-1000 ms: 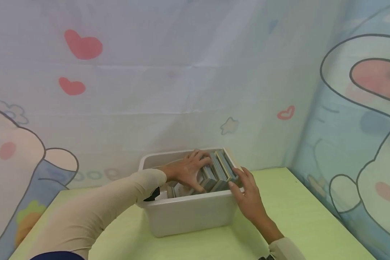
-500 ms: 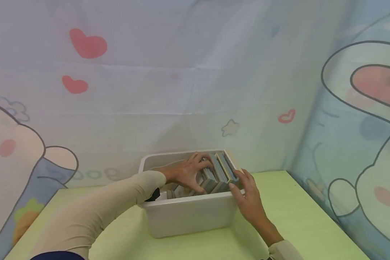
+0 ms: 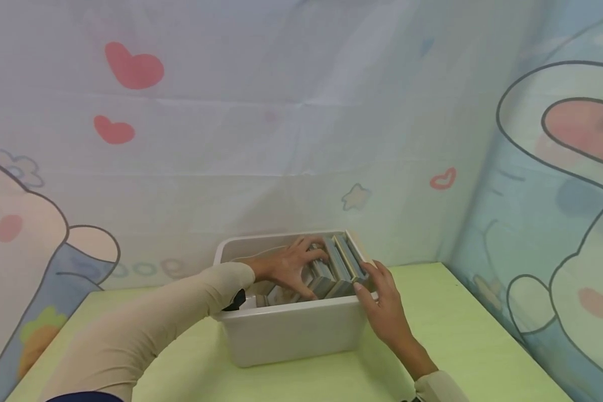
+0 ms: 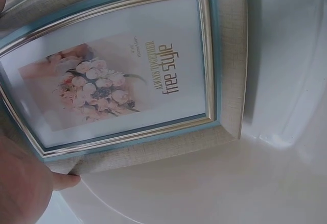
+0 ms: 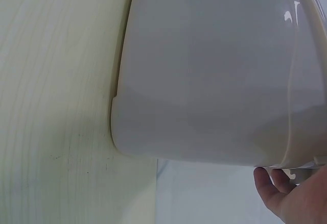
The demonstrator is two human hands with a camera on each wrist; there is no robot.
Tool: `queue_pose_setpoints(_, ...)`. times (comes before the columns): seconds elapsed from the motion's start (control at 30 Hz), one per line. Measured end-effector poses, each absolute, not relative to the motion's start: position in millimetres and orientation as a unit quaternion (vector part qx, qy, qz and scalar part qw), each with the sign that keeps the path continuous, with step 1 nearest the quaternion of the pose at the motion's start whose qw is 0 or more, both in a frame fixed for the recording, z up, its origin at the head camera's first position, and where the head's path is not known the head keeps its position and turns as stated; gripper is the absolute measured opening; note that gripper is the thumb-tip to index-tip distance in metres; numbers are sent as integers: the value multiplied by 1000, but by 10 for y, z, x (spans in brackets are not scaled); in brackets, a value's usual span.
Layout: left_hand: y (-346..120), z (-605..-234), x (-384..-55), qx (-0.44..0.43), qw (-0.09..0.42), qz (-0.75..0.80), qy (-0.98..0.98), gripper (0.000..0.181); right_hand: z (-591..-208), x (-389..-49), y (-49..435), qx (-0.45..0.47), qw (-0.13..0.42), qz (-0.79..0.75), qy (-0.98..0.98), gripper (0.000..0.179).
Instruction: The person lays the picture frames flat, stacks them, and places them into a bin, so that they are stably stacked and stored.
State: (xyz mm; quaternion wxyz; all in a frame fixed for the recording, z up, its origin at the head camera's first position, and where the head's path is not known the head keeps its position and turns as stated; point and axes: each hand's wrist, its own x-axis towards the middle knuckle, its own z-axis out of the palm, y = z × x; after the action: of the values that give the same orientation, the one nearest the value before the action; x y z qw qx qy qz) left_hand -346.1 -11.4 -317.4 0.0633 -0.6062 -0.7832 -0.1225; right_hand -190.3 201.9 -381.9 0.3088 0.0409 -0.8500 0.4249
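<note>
A white plastic bin [image 3: 293, 338] holds several picture frames [image 3: 338, 267] standing on edge at its right side. My left hand [image 3: 290, 269] reaches into the bin and grips the frames from the left, its thumb toward the near side and its fingers toward the far side. In the left wrist view, a picture frame [image 4: 230, 55] with a beige border and blue inner edge shows a bouquet print; the thumb [image 4: 66, 181] lies at its lower edge. My right hand [image 3: 386, 307] holds the bin's right front corner, and its fingers [image 5: 265, 188] curl at the rim.
More items lie low in the bin's left part, mostly hidden by the left arm. The bin stands on a light green table [image 3: 432, 318]. A cartoon-printed cloth [image 3: 261, 139] hangs behind it, and another printed sheet [image 3: 542, 234] stands at the right.
Both hands keep their places on the frames and the bin. The head view has shifted slightly.
</note>
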Motion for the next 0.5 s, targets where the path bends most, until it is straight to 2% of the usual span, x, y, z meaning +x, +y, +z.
queue_pose_setpoints(0.5,-102,-3166,-3468,-587,36,-123,-799,77,-3833,-1910,2036,44,307,418,-854,46)
